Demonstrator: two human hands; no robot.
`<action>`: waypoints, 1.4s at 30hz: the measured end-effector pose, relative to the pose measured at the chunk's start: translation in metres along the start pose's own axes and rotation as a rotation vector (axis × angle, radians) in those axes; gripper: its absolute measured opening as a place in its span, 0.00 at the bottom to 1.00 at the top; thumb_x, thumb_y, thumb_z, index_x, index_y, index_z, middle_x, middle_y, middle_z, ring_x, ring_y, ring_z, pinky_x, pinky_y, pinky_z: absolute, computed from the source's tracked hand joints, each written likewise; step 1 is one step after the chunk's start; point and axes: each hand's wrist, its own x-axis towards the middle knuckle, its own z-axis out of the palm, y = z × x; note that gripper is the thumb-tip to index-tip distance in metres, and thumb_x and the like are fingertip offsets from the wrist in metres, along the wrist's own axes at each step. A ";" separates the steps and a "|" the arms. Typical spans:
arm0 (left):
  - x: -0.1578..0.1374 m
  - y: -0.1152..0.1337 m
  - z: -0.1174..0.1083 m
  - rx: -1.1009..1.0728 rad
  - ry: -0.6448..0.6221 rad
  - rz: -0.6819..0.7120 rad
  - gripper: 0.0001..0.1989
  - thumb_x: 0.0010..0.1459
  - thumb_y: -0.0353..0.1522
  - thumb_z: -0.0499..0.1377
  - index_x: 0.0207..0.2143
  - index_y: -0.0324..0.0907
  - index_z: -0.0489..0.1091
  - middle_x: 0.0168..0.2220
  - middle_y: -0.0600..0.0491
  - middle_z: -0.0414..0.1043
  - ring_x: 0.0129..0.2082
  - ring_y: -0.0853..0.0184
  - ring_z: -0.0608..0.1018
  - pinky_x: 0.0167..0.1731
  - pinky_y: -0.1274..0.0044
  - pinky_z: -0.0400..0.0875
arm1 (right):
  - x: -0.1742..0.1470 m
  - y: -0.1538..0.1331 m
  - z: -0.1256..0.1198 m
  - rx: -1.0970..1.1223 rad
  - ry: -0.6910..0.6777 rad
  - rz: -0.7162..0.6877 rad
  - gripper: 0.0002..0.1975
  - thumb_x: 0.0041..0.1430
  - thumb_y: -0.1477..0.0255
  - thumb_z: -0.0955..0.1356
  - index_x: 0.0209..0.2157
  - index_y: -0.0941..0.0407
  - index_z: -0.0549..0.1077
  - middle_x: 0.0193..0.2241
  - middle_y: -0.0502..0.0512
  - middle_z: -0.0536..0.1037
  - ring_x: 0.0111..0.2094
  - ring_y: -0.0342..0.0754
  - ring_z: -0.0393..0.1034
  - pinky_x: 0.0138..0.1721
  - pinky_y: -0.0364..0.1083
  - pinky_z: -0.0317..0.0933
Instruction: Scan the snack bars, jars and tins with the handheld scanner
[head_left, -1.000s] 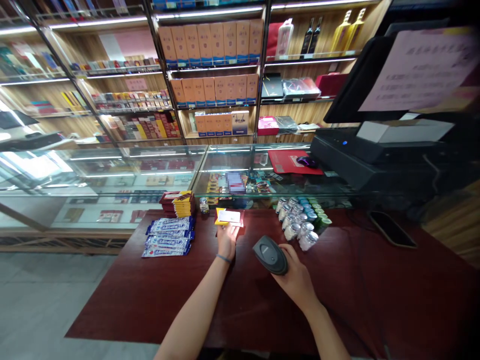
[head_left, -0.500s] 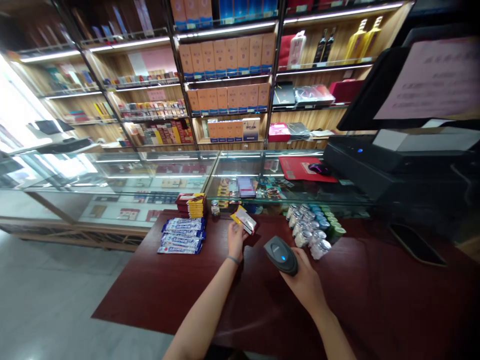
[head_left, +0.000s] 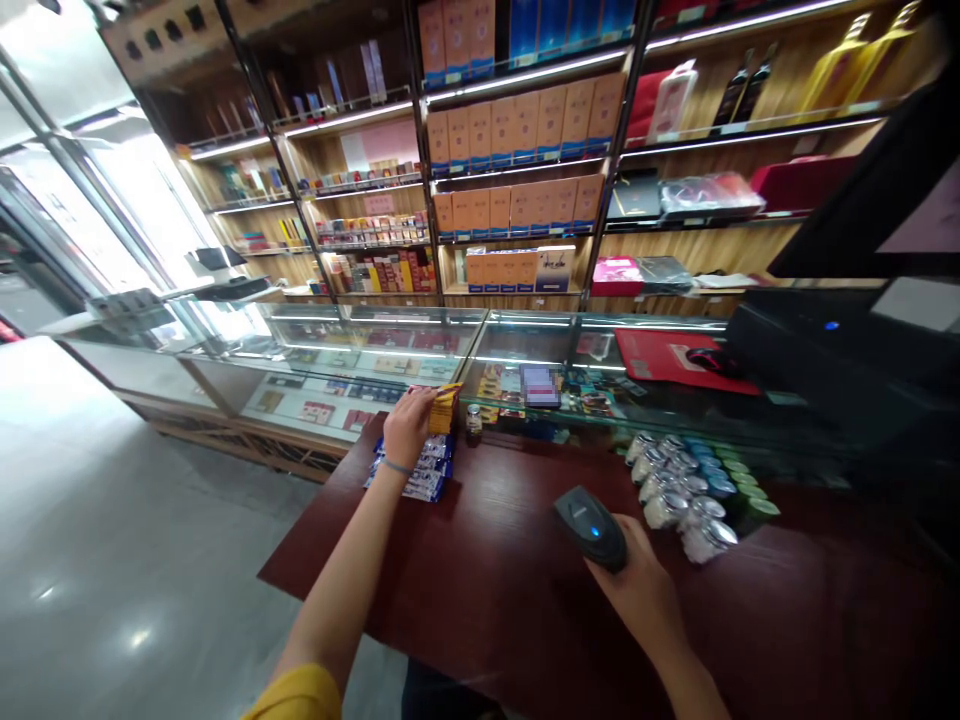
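Note:
My right hand [head_left: 637, 580] is wrapped round a dark grey barcode scanner [head_left: 589, 525] with a small blue light, held over the brown table. My left hand [head_left: 409, 425] reaches over the stack of yellow packets [head_left: 442, 415] at the table's far left. Its fingers are closed on the edge of a yellow packet [head_left: 450, 389], tilted on top of that stack. Blue and white sachets [head_left: 427, 475] lie partly hidden under the left wrist. A small jar [head_left: 474, 418] stands just right of the stack.
Clear jars with silver lids [head_left: 679, 485] stand in rows beside blue and green cans [head_left: 739, 475] on the right. Behind the table [head_left: 495, 550] runs a glass counter [head_left: 375, 340]. A red mat [head_left: 660, 358] with a mouse and a dark monitor [head_left: 862, 180] are at the right.
My left hand has carried the packet from the table's middle left to the stack. The scanner stays in my right hand. The view has swung left.

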 end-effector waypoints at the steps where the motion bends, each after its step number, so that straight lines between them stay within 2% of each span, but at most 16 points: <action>1: 0.008 -0.005 -0.006 0.057 -0.033 0.037 0.14 0.54 0.26 0.62 0.41 0.51 0.77 0.47 0.51 0.77 0.56 0.58 0.73 0.64 0.66 0.54 | 0.000 -0.001 0.000 -0.002 0.002 -0.004 0.14 0.59 0.63 0.65 0.45 0.51 0.66 0.45 0.54 0.72 0.37 0.49 0.74 0.33 0.44 0.66; 3: 0.020 -0.017 -0.013 0.119 -0.107 0.057 0.16 0.52 0.24 0.62 0.40 0.51 0.78 0.47 0.51 0.77 0.55 0.57 0.73 0.65 0.64 0.51 | 0.000 -0.002 0.001 -0.009 0.015 -0.013 0.14 0.58 0.62 0.65 0.45 0.50 0.66 0.45 0.54 0.73 0.37 0.49 0.75 0.33 0.44 0.65; 7: 0.027 -0.036 -0.013 0.088 -0.166 -0.009 0.16 0.48 0.23 0.63 0.37 0.52 0.79 0.45 0.50 0.78 0.55 0.55 0.73 0.66 0.63 0.49 | -0.001 -0.001 0.002 -0.021 0.026 -0.014 0.14 0.58 0.62 0.65 0.45 0.50 0.66 0.46 0.54 0.72 0.37 0.49 0.75 0.32 0.44 0.66; 13: 0.027 -0.040 -0.005 -0.043 -0.153 -0.085 0.15 0.45 0.24 0.66 0.33 0.53 0.77 0.43 0.51 0.78 0.55 0.57 0.72 0.67 0.65 0.44 | -0.002 0.000 0.004 -0.036 0.022 -0.006 0.14 0.58 0.63 0.65 0.45 0.51 0.67 0.46 0.54 0.73 0.35 0.49 0.75 0.31 0.44 0.67; 16: 0.025 -0.040 0.000 -0.005 -0.109 -0.040 0.17 0.42 0.24 0.68 0.35 0.52 0.77 0.44 0.51 0.78 0.54 0.56 0.73 0.67 0.64 0.42 | -0.002 0.001 0.004 -0.032 0.014 0.002 0.15 0.57 0.63 0.65 0.46 0.50 0.67 0.47 0.54 0.72 0.37 0.49 0.76 0.32 0.44 0.67; 19: 0.022 -0.044 0.002 0.005 -0.109 -0.026 0.20 0.40 0.25 0.69 0.38 0.51 0.76 0.46 0.49 0.77 0.55 0.55 0.72 0.66 0.63 0.44 | -0.003 0.001 0.004 -0.025 0.006 0.002 0.14 0.58 0.63 0.65 0.46 0.50 0.66 0.47 0.55 0.72 0.39 0.50 0.75 0.33 0.44 0.67; 21: 0.021 -0.048 0.002 0.032 -0.143 -0.019 0.21 0.41 0.27 0.69 0.40 0.51 0.76 0.48 0.48 0.76 0.57 0.54 0.71 0.66 0.62 0.44 | -0.003 -0.001 0.003 -0.019 0.004 0.002 0.14 0.58 0.64 0.65 0.46 0.51 0.66 0.47 0.55 0.72 0.38 0.50 0.75 0.33 0.44 0.66; 24: 0.020 -0.053 0.000 0.178 -0.212 0.075 0.20 0.47 0.30 0.66 0.45 0.50 0.75 0.51 0.47 0.74 0.58 0.53 0.69 0.65 0.59 0.44 | -0.003 -0.005 -0.001 0.011 0.033 0.004 0.15 0.57 0.67 0.65 0.47 0.51 0.67 0.46 0.55 0.72 0.37 0.48 0.75 0.33 0.43 0.67; 28: 0.014 -0.051 0.009 0.374 -0.197 0.197 0.18 0.55 0.35 0.60 0.49 0.50 0.73 0.58 0.47 0.68 0.63 0.52 0.63 0.65 0.57 0.46 | -0.007 -0.005 -0.013 0.058 0.086 -0.007 0.16 0.55 0.69 0.65 0.47 0.53 0.68 0.46 0.56 0.72 0.40 0.49 0.75 0.37 0.44 0.68; 31: -0.003 -0.039 0.035 0.337 -0.165 0.244 0.18 0.60 0.37 0.57 0.52 0.47 0.71 0.59 0.47 0.67 0.63 0.54 0.64 0.64 0.58 0.51 | -0.015 0.004 -0.025 0.071 0.090 0.002 0.17 0.54 0.71 0.66 0.48 0.54 0.66 0.46 0.57 0.72 0.42 0.49 0.74 0.41 0.44 0.68; 35: -0.045 -0.007 0.098 0.035 -0.180 0.191 0.15 0.59 0.36 0.59 0.49 0.46 0.72 0.49 0.46 0.73 0.53 0.56 0.72 0.58 0.62 0.62 | -0.029 0.019 -0.045 0.040 0.138 0.043 0.19 0.55 0.71 0.66 0.49 0.54 0.66 0.47 0.58 0.71 0.44 0.50 0.73 0.42 0.44 0.68; 37: -0.070 0.014 0.135 -0.143 -0.200 0.073 0.17 0.55 0.35 0.63 0.49 0.46 0.72 0.48 0.46 0.73 0.50 0.57 0.73 0.57 0.63 0.64 | -0.035 0.026 -0.056 0.015 0.165 0.085 0.18 0.56 0.70 0.66 0.49 0.53 0.66 0.47 0.58 0.71 0.43 0.50 0.74 0.42 0.44 0.68; 41: -0.114 0.053 0.205 -0.607 -0.254 -0.291 0.24 0.45 0.28 0.70 0.46 0.44 0.73 0.45 0.45 0.71 0.48 0.58 0.74 0.56 0.67 0.65 | -0.044 0.037 -0.078 -0.005 0.203 0.126 0.15 0.57 0.70 0.66 0.47 0.53 0.67 0.45 0.57 0.71 0.44 0.50 0.73 0.44 0.45 0.68; 42: -0.123 0.062 0.219 -0.686 -0.274 -0.333 0.25 0.42 0.26 0.71 0.46 0.43 0.73 0.45 0.45 0.71 0.48 0.58 0.74 0.56 0.67 0.64 | -0.046 0.040 -0.084 -0.009 0.214 0.129 0.14 0.57 0.70 0.66 0.46 0.53 0.67 0.45 0.57 0.71 0.45 0.50 0.73 0.44 0.45 0.68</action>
